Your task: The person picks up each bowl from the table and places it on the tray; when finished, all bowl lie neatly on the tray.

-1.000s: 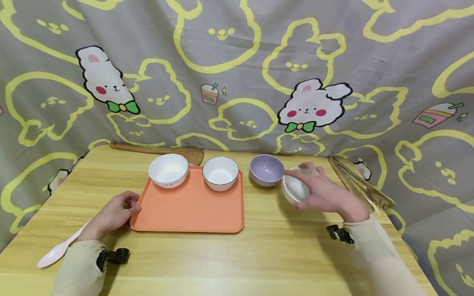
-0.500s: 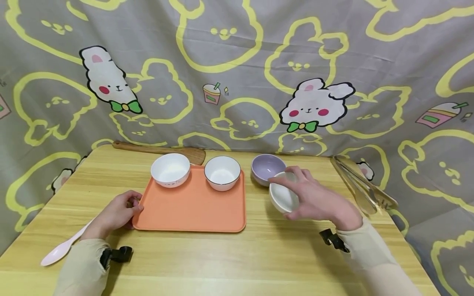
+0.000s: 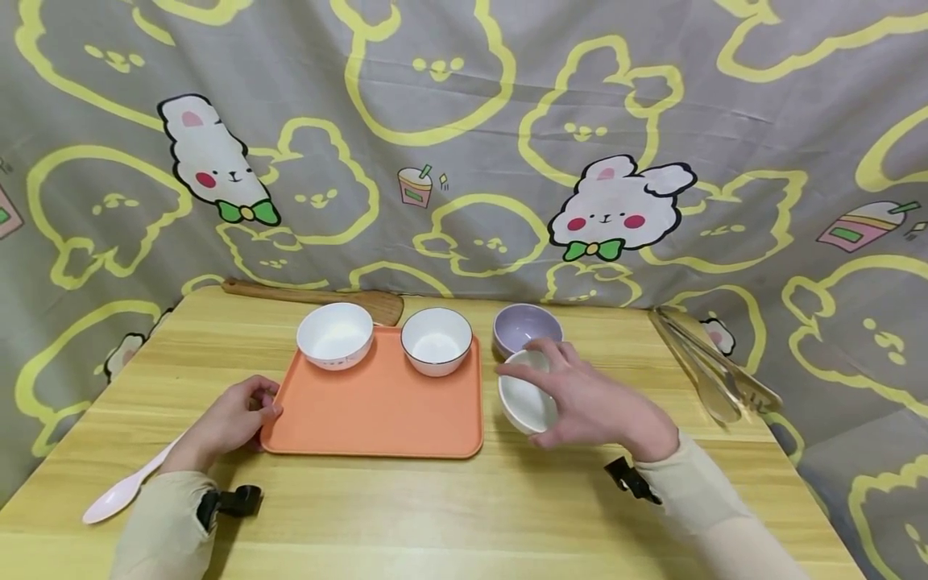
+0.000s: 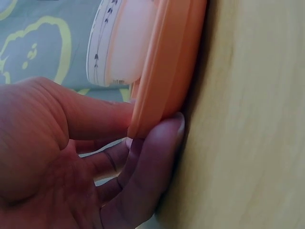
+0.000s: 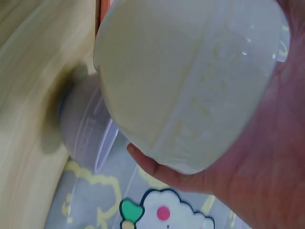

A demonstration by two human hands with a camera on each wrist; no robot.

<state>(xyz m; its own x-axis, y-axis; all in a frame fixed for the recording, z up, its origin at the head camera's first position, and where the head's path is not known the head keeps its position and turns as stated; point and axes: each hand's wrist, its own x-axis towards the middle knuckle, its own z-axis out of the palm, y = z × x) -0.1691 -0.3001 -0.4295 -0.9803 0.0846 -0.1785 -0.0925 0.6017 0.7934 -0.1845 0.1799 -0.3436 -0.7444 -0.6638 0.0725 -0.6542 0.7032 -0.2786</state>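
Note:
My left hand point(image 3: 235, 419) pinches the left edge of an orange tray point(image 3: 370, 411); in the left wrist view the thumb and a finger point(image 4: 164, 138) lie on either side of its rim point(image 4: 164, 81). On the tray's back part stand a white bowl point(image 3: 335, 334) and a dark-rimmed white bowl point(image 3: 437, 342). My right hand point(image 3: 590, 399) grips a plain white bowl point(image 3: 524, 399), tilted, just right of the tray; the right wrist view shows its outer wall point(image 5: 181, 81) raised over the table. Behind it is a purple bowl point(image 3: 525, 326), partly covered by the hand and bowl in the head view.
A wooden spatula point(image 3: 377, 304) lies behind the tray along the patterned curtain point(image 3: 464, 161). A pale pink spoon point(image 3: 116, 495) lies beside the left forearm. Several metal utensils point(image 3: 714, 370) lie at the table's right edge.
My right hand has carried the white bowl left and toward me, from beside the purple bowl to near the tray's right edge. The left hand keeps its hold on the tray.

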